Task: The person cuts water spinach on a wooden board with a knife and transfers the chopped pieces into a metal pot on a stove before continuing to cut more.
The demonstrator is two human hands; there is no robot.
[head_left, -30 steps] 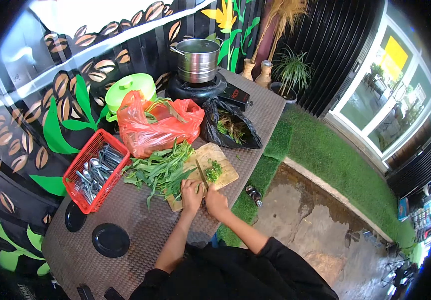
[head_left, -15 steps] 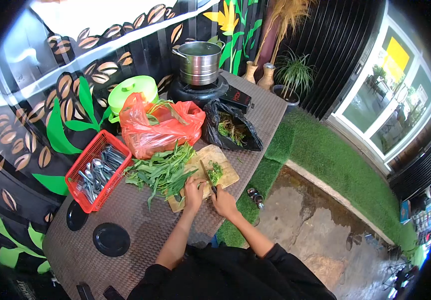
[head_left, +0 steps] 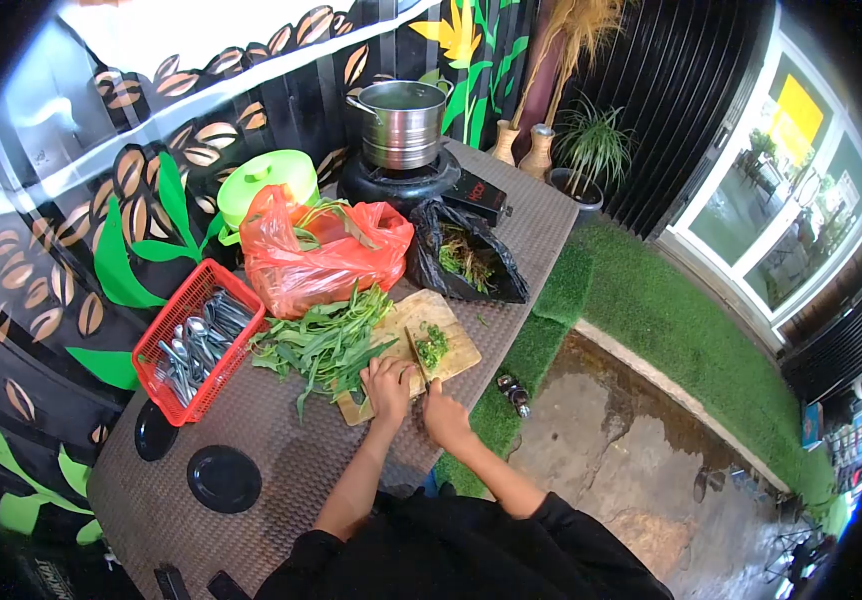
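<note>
A wooden cutting board (head_left: 463, 357) lies on the table, with a small heap of chopped greens (head_left: 433, 346) on it. My right hand (head_left: 446, 418) is closed round the handle of a knife (head_left: 417, 352), whose blade rests on the board along the heap's left side. Just left of the blade, my left hand (head_left: 388, 392) presses down on the board with curled fingers, at the end of the leafy greens (head_left: 326, 345). What lies under those fingers is mostly hidden. The long-leaved greens spread from the board onto the table.
Behind the greens stand a red plastic bag (head_left: 316, 262) and a black bag (head_left: 471, 255) of plant scraps. A red basket (head_left: 183, 345) holds cutlery. Farther back are a steel pot (head_left: 401, 130) on a portable stove (head_left: 476, 190) and a lime-green lidded container (head_left: 269, 180). Black plates (head_left: 223, 479) lie left.
The knife blade has shifted slightly and my right hand has moved a little lower, toward me. My left hand stays almost in place on the board.
</note>
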